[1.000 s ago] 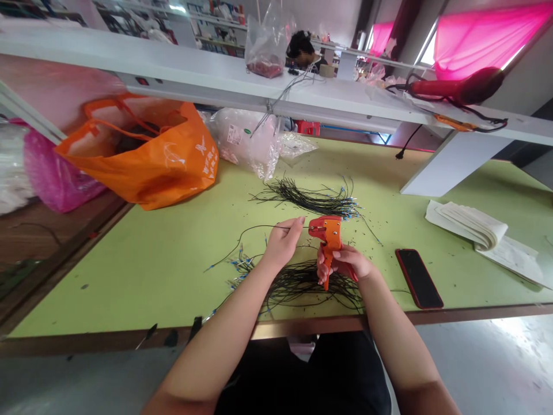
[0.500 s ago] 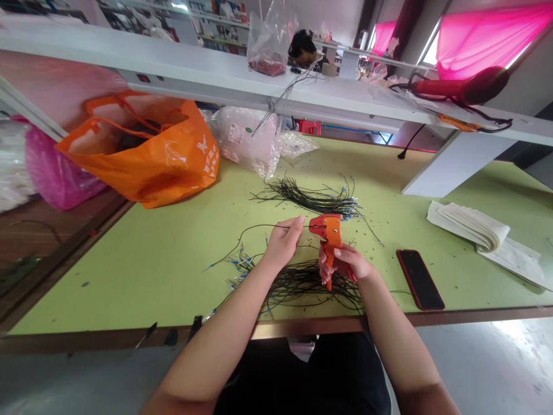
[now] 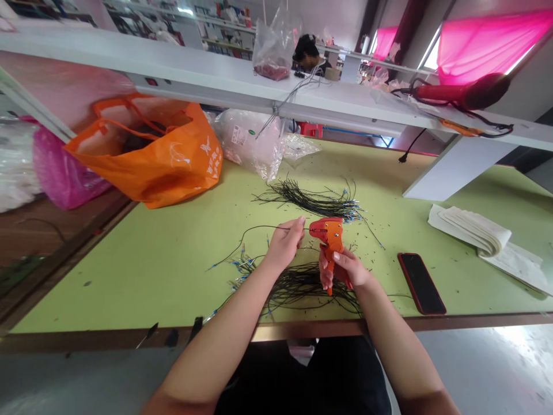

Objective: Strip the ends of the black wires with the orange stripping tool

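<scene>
My left hand (image 3: 286, 243) pinches a thin black wire (image 3: 253, 227), whose blue-tipped end trails to the left over the table. The wire's other end reaches the jaws of an orange and red wire stripper (image 3: 332, 233). Around the stripper's handles my right hand (image 3: 341, 270) is wrapped, holding the tool upright. Beneath both hands lies a bundle of black wires (image 3: 294, 287) with blue tips at its left. Farther back, another bundle of black wires (image 3: 315, 199) has its blue tips at the right.
A phone (image 3: 421, 282) and folded white cloth or paper (image 3: 475, 230) lie at the right. An orange bag (image 3: 173, 164) and a clear plastic bag (image 3: 250, 138) stand behind left. A white shelf (image 3: 207, 75) spans the back; a person sits beyond.
The view has shifted slightly. The handles of the stripper look a little closer together in my right hand. My left hand keeps its pinch on the wire.
</scene>
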Motion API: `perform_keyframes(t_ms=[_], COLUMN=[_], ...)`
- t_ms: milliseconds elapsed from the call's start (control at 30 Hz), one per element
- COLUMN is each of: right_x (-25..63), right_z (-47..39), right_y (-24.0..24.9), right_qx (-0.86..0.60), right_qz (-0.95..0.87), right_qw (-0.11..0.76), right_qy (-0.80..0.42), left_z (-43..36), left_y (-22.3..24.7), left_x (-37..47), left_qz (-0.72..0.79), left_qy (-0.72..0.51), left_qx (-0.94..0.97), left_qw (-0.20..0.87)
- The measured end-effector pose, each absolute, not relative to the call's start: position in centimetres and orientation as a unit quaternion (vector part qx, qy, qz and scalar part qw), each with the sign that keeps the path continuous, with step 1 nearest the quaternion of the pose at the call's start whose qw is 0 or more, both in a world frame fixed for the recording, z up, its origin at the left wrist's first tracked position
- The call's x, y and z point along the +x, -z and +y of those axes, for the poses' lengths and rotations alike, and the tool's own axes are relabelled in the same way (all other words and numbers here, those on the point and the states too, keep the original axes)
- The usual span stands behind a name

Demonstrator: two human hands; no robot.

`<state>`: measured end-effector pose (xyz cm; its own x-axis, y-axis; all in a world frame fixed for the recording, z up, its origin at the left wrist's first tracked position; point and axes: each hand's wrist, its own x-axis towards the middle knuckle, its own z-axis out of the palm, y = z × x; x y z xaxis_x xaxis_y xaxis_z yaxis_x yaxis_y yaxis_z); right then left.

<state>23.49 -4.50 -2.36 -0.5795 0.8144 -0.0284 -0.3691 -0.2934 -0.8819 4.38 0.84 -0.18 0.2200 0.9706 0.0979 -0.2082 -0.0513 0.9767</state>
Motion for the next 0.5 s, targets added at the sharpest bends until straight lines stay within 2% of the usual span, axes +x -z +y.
perform_keyframes(t_ms=[133,300,500], right_x=[21.4,18.9,19.0], right_z=[-5.2,-5.9,-6.4], right_y=[2.4,3.0,2.2], right_qx=[-0.241,-0.262,-0.2], right_qz=[-0.45,-0.397,-0.374], right_qw=[0.402,0.486,0.451], right_qy=[-0.76,-0.733,-0.785], left_z=[0.9,1.3,0.8], left_y=[-0.2,0.0,-0.4], left_x=[4.6,5.0,5.1], left_qz=[0.353,0.358,0.339], left_qy=[-0.536,-0.56,-0.55], left_qx=[0.469,0.416,0.329], left_qw=[0.607,0.62,0.689])
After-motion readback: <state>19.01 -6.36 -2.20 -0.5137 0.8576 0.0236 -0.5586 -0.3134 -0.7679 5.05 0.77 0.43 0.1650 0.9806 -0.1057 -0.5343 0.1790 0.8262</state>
